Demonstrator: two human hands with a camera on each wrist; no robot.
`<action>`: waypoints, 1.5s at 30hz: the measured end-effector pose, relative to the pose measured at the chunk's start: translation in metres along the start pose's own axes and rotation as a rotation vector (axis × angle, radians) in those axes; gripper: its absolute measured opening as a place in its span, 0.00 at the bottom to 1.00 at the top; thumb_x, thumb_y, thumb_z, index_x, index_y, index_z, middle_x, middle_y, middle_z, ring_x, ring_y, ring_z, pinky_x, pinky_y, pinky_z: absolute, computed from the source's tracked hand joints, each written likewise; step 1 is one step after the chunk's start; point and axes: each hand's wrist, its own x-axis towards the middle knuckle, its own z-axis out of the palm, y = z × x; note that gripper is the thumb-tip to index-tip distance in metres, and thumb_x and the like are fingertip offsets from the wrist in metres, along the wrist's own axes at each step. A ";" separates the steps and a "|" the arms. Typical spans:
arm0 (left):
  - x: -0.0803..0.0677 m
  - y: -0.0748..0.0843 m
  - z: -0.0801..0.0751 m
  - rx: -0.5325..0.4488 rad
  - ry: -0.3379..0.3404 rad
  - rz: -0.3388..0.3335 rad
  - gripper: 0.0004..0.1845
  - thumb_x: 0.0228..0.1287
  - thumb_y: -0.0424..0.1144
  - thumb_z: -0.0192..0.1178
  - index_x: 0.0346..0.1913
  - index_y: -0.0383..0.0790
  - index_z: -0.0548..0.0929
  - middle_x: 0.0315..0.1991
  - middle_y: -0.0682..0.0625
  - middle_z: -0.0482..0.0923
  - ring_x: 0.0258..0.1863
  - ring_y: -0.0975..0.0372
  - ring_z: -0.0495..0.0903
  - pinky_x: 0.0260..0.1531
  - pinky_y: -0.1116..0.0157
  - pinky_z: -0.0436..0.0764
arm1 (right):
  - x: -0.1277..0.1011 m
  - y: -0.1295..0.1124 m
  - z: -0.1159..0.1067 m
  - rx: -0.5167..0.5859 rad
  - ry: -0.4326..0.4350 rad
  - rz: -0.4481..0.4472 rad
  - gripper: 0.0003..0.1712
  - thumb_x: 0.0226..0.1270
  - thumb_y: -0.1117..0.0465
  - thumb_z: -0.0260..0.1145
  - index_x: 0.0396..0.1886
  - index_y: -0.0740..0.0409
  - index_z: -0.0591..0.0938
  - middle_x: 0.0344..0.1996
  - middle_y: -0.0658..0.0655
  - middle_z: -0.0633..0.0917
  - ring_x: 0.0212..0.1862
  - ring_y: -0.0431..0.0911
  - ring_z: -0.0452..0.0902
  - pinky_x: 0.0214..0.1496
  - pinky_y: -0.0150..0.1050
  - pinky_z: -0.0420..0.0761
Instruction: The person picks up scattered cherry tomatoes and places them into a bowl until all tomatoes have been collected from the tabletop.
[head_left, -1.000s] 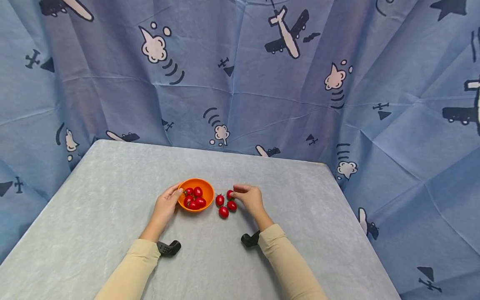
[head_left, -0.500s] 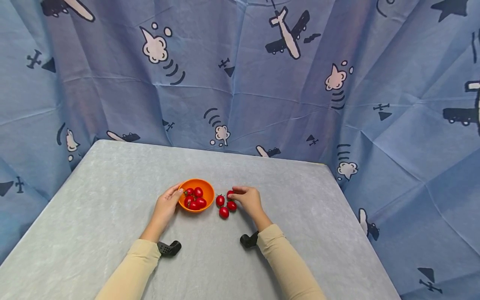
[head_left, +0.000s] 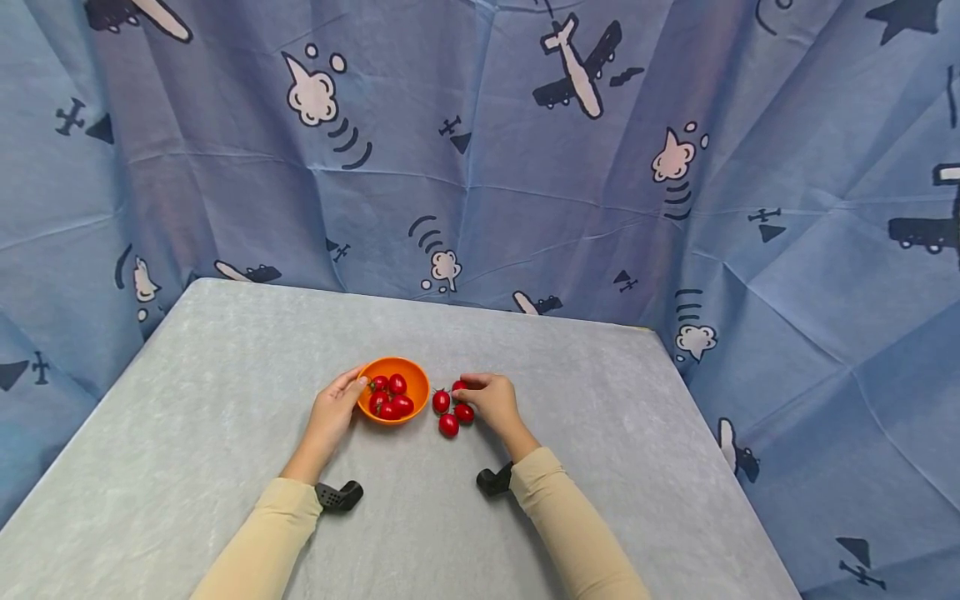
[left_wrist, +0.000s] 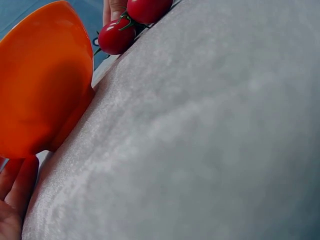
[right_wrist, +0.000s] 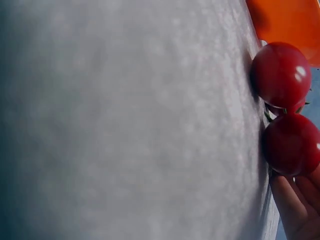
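Note:
An orange bowl (head_left: 409, 375) with several cherry tomatoes (head_left: 392, 397) in it stands mid-table. My left hand (head_left: 333, 410) holds its left rim, thumb on the edge; in the left wrist view the bowl (left_wrist: 40, 85) fills the upper left. Three loose tomatoes lie right of the bowl: one (head_left: 441, 402), one (head_left: 448, 425), one (head_left: 464, 412). My right hand (head_left: 489, 398) pinches a fourth tomato (head_left: 458, 386) with thumb and forefinger. The right wrist view shows two tomatoes (right_wrist: 280, 75) (right_wrist: 292, 145) close up, with fingertips (right_wrist: 295, 205) below them.
The table (head_left: 225, 375) is covered in grey cloth. Blue printed fabric (head_left: 480, 167) hangs behind it and to both sides. Black wrist camera mounts (head_left: 337, 495) (head_left: 492, 480) sit at my cuffs.
My right hand has drifted slightly left toward the loose tomatoes, fingers closing on the far one. The left hand and bowl have not moved.

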 end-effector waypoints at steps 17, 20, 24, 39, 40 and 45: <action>-0.002 0.002 -0.001 0.019 0.012 0.007 0.26 0.75 0.47 0.54 0.71 0.41 0.71 0.68 0.43 0.73 0.52 0.81 0.74 0.48 0.86 0.74 | 0.001 -0.002 -0.003 0.031 0.042 -0.014 0.19 0.54 0.58 0.79 0.46 0.59 0.89 0.44 0.60 0.90 0.53 0.52 0.82 0.57 0.47 0.82; -0.002 0.002 -0.002 0.027 0.015 0.005 0.26 0.75 0.48 0.54 0.71 0.43 0.71 0.69 0.45 0.73 0.57 0.77 0.74 0.48 0.86 0.73 | 0.002 -0.005 -0.005 0.039 0.052 -0.022 0.20 0.53 0.58 0.79 0.46 0.58 0.90 0.45 0.60 0.90 0.55 0.53 0.81 0.59 0.47 0.80; -0.003 0.003 -0.002 0.035 0.005 0.006 0.27 0.76 0.49 0.53 0.72 0.43 0.70 0.70 0.46 0.71 0.62 0.73 0.72 0.49 0.88 0.72 | 0.002 -0.012 -0.009 0.069 0.062 -0.031 0.20 0.53 0.59 0.79 0.46 0.59 0.90 0.45 0.60 0.90 0.56 0.53 0.81 0.60 0.48 0.81; -0.003 0.003 0.000 0.024 0.000 0.007 0.27 0.76 0.48 0.53 0.72 0.42 0.70 0.71 0.46 0.71 0.70 0.61 0.68 0.49 0.89 0.70 | -0.006 -0.032 -0.012 0.149 0.006 -0.016 0.19 0.53 0.59 0.78 0.47 0.57 0.89 0.44 0.59 0.90 0.45 0.46 0.87 0.50 0.39 0.86; -0.003 0.003 0.000 0.024 0.000 0.008 0.27 0.76 0.48 0.53 0.72 0.42 0.70 0.71 0.46 0.71 0.70 0.61 0.68 0.49 0.89 0.70 | -0.006 -0.033 -0.012 0.152 0.007 -0.016 0.19 0.53 0.59 0.78 0.47 0.57 0.90 0.44 0.59 0.90 0.45 0.46 0.87 0.51 0.40 0.86; -0.004 0.007 -0.001 0.027 -0.002 -0.014 0.26 0.76 0.47 0.53 0.72 0.42 0.70 0.71 0.46 0.70 0.65 0.68 0.71 0.48 0.88 0.71 | -0.008 -0.037 -0.010 0.156 -0.001 -0.013 0.20 0.54 0.59 0.78 0.48 0.56 0.89 0.44 0.59 0.90 0.45 0.46 0.87 0.52 0.40 0.85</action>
